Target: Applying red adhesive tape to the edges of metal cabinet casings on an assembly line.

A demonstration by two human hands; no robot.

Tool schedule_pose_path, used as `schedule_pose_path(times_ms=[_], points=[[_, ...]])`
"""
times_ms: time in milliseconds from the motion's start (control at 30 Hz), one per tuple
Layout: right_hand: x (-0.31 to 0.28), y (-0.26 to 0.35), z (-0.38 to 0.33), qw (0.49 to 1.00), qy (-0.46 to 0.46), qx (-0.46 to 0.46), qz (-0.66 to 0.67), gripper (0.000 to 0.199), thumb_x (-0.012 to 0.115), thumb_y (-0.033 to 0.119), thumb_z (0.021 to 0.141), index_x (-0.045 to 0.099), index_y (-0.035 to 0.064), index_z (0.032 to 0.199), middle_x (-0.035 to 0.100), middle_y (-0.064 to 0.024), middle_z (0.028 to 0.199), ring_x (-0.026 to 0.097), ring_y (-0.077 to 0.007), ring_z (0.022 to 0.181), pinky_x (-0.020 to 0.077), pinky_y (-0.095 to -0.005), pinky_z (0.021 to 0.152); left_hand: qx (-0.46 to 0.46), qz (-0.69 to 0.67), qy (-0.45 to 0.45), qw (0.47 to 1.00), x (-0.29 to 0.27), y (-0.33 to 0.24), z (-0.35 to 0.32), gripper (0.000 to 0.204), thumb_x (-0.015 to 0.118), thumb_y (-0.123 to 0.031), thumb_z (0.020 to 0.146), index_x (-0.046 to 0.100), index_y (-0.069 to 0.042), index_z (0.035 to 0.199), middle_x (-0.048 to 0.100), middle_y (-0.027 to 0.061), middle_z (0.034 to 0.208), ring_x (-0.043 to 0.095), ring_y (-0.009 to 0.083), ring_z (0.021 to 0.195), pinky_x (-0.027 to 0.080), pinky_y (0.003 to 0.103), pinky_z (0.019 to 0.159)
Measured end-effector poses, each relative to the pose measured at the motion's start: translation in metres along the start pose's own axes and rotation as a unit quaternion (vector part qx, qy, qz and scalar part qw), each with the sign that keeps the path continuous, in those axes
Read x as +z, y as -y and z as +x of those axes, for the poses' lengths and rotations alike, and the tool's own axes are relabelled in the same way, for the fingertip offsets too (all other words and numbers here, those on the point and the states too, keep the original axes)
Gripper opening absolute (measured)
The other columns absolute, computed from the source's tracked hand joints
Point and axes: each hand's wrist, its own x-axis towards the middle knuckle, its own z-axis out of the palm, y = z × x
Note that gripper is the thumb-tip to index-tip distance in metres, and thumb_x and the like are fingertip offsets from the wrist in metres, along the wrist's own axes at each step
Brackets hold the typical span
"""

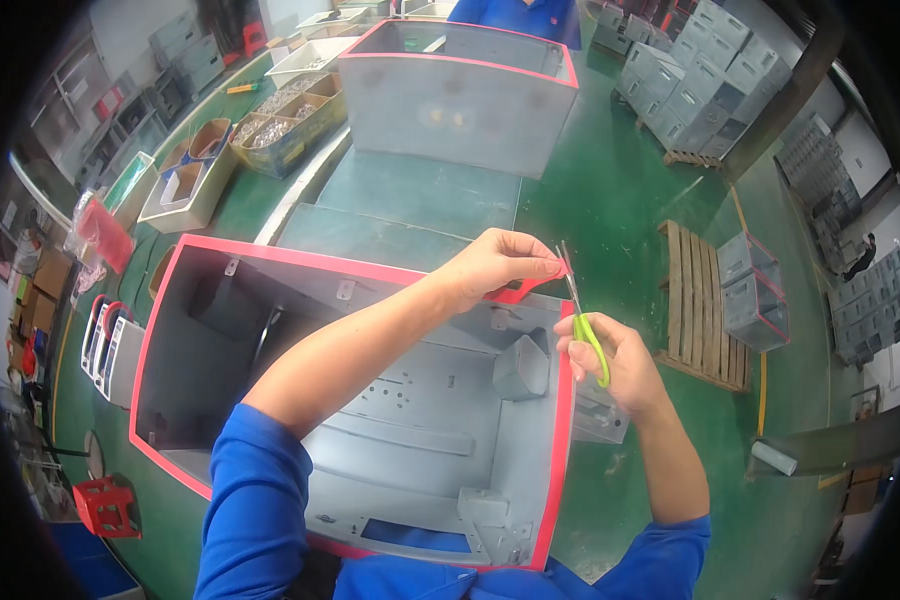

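Observation:
A grey metal cabinet shell lies open side up in front of me, its rim lined with a red strip. Over its far right corner, my left hand is closed in a pinch on a loose length of red strip. Scissors with bright green handles are in my right hand, fingers wrapped round the loops. Their blades point up, right beside the pinched end of the strip. Whether the blades touch the strip, I cannot tell.
Beyond the shell, a second red-rimmed grey box stands on the bench, a person in blue behind it. Parts bins line the left. A wooden pallet and a red stool are on the green floor.

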Motion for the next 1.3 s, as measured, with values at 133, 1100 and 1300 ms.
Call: schedule_pose_path(times_ms=[133,1100,1300], points=[[-0.0001,-0.0015,0.0007,1.0,-0.003,0.001,0.005,0.027,0.059,0.017,0.082,0.054,-0.0022,0.101,0.055,-0.005,0.082,0.048,-0.0071,0.063,0.0406,-0.0226,0.064,-0.005,-0.001,-0.007,1.0,0.0023,-0.0018,-0.0008,0.017,0.066,-0.021,0.076,0.065,-0.006,0.083,0.057,-0.0013,0.069,0.046,0.0038,0.058,0.036,0.019,0.05],[0.0004,-0.0024,0.005,1.0,-0.014,0.011,0.003,0.021,0.059,0.015,0.082,0.055,-0.0012,0.095,0.051,-0.0002,0.071,0.044,-0.0055,0.058,0.0371,-0.0205,0.055,0.002,0.004,-0.005,1.0,0.001,-0.0013,-0.0017,0.02,0.067,-0.021,0.074,0.067,-0.005,0.085,0.062,0.0019,0.078,0.052,0.0065,0.067,0.041,0.02,0.058],[-0.0001,-0.0048,0.0049,1.0,-0.02,0.008,0.006,0.017,0.06,0.014,0.082,0.057,0.0001,0.091,0.05,0.001,0.07,0.042,-0.0043,0.055,0.0361,-0.0199,0.052,0.011,0.005,0.006,1.0,-0.0006,0.0009,0.0004,0.02,0.067,-0.02,0.073,0.067,-0.004,0.085,0.063,0.0025,0.079,0.054,0.0075,0.07,0.042,0.021,0.061]])
